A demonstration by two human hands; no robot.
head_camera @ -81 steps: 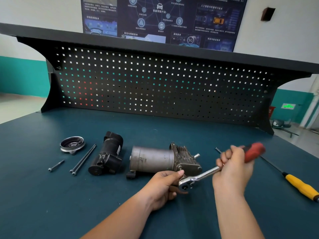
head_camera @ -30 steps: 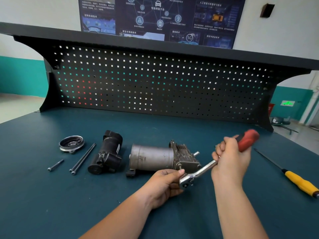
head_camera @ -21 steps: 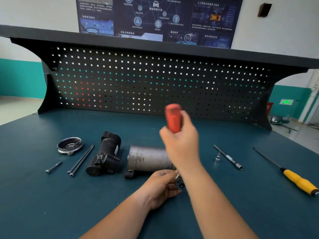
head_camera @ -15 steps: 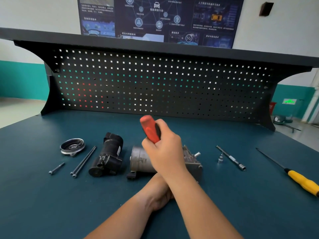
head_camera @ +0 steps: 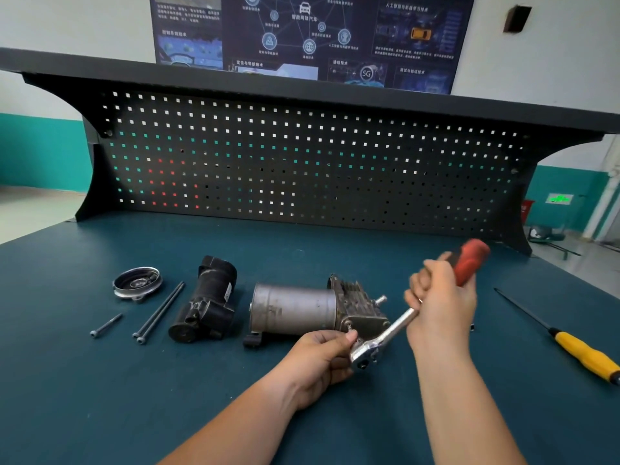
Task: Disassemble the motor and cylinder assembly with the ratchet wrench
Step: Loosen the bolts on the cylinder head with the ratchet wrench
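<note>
Motor (head_camera: pixel 295 310) lies on the bench (head_camera: pixel 100 414), left hand (head_camera: pixel 318 360) curled round the wrench (head_camera: pixel 385 333) head at its right end, right hand (head_camera: pixel 439 303) fisted on the handle (head_camera: pixel 469 263), just swung back rightward: another ratchet stroke, bolt probably still threaded.

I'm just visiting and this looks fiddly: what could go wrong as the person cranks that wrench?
The ratchet wrench could slip; the left hand sits right at its head and might get pinched. The motor and cylinder assembly lies unclamped on the bench, so a pull from the right hand may roll it.
</note>
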